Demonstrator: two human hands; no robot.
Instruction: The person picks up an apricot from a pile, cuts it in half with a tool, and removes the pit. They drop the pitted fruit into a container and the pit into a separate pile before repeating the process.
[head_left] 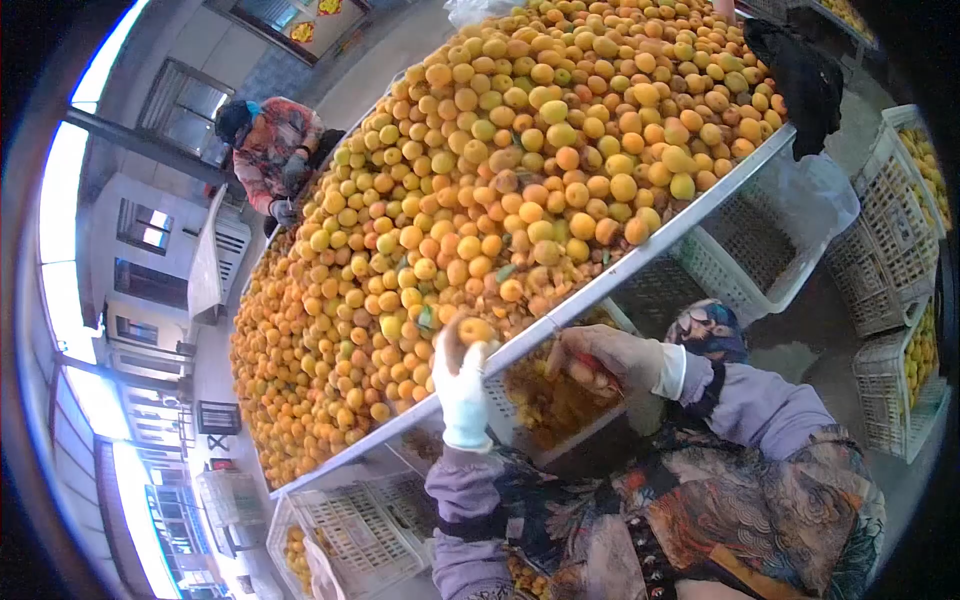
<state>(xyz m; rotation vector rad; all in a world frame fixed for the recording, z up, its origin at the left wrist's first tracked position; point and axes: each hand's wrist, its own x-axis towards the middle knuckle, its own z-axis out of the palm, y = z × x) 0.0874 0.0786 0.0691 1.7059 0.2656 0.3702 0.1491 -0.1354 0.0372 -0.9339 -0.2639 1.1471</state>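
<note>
My left hand (pixel 462 390), in a white glove with stained fingertips, is at the near edge of a big heap of apricots (pixel 480 200). Its thumb and fingers close around one orange-yellow apricot (pixel 476 331). To the right, my right hand (pixel 622 362), in a stained glove, hovers above a crate (pixel 520 432) of wet, orange-brown apricot pieces. Its fingers are curled closed around something small and partly reddish that I cannot make out. The heap lies on a table with a pale metal rim (pixel 640 252), which runs just beyond both hands.
Across the heap a person (pixel 272 150) in a patterned jacket and gloves works at the table edge. White plastic crates (pixel 350 530) stand below the rim at the left. More crates (pixel 885 250), some with yellow fruit, are stacked at the right. A black cloth or bag (pixel 800 85) hangs over the far corner.
</note>
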